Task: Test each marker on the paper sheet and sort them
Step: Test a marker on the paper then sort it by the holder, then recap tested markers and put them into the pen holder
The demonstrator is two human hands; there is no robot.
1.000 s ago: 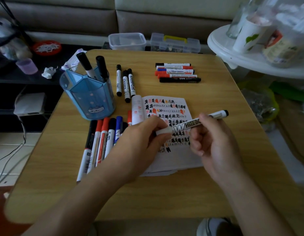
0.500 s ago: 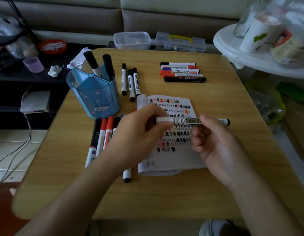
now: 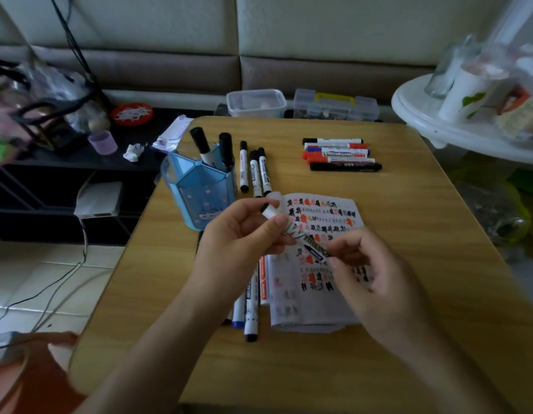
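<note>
Crowding paper sheet (image 3: 343, 216), blue cup (image 3: 196, 192), sorted markers (image 3: 340, 155)

Bare forearms, left hand (image 3: 238, 237), right hand (image 3: 378, 276)

Setting: a home living room. You sit at a small wooden table (image 3: 408, 234), with a pale cushioned sofa (image 3: 319, 40) just beyond the tabletop's far edge. Off its left edge are a tiled floor (image 3: 26, 282), loose cables (image 3: 83, 246) and a cluttered dark shelf (image 3: 80, 158). By the far right corner stands a round white side table (image 3: 423, 127) holding cups (image 3: 465, 91).
</note>
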